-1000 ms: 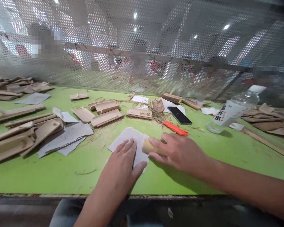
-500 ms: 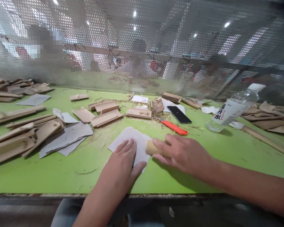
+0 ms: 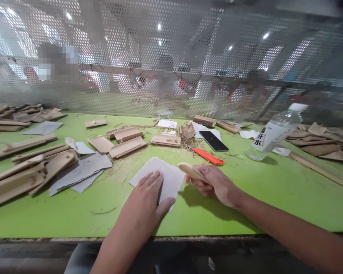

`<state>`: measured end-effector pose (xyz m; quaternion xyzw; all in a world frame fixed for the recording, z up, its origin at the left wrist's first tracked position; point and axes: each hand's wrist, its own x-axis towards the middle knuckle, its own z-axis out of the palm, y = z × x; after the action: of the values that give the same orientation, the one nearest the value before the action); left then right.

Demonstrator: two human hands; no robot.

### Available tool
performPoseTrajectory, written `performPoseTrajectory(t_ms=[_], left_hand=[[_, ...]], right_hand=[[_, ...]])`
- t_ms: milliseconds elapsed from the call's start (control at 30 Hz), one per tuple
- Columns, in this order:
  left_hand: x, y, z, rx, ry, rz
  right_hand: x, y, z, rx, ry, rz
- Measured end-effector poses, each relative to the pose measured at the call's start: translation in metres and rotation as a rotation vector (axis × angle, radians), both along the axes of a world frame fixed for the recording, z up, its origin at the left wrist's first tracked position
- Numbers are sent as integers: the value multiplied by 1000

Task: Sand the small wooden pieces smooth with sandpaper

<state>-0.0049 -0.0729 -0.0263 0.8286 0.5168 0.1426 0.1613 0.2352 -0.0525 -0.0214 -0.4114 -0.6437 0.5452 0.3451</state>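
Observation:
My left hand (image 3: 148, 194) lies flat, fingers out, on a pale grey sheet that looks like sandpaper (image 3: 171, 179), pressing it to the green table (image 3: 117, 220). My right hand (image 3: 214, 182) grips a short, smooth piece of bamboo or wood (image 3: 193, 172) with a rounded end. That piece is raised just off the sheet's right edge, tilted, its rounded end toward the left. Beyond the right hand lies an orange-handled knife (image 3: 208, 156), and behind it a black phone (image 3: 213, 140). Part of the sheet is hidden under my left hand.
Curved wood-coloured pieces (image 3: 57, 161) and grey sheets (image 3: 82, 171) lie at left; more pieces (image 3: 128, 146) lie mid-table among shavings. A water bottle (image 3: 274, 133) stands at right before another pile (image 3: 326, 140). A perforated metal screen (image 3: 117, 87) closes the back, with people behind it.
My right hand has lifted the wooden piece off the sheet and turned it so its rounded end points up and left. The left hand stays on the sheet; the view has shifted slightly.

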Motion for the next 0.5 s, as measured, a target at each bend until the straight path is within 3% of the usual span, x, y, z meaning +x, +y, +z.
performPoseTrajectory(t_ms=[67, 167, 500], left_hand=[[0, 0, -1, -9, 6, 3], [0, 0, -3, -17, 24, 15], [-2, 2, -10, -20, -11, 36]], right_hand=[[-4, 2, -11, -146, 171, 72], [-5, 5, -18, -196, 235, 97], [-4, 3, -13, -220, 277, 137]])
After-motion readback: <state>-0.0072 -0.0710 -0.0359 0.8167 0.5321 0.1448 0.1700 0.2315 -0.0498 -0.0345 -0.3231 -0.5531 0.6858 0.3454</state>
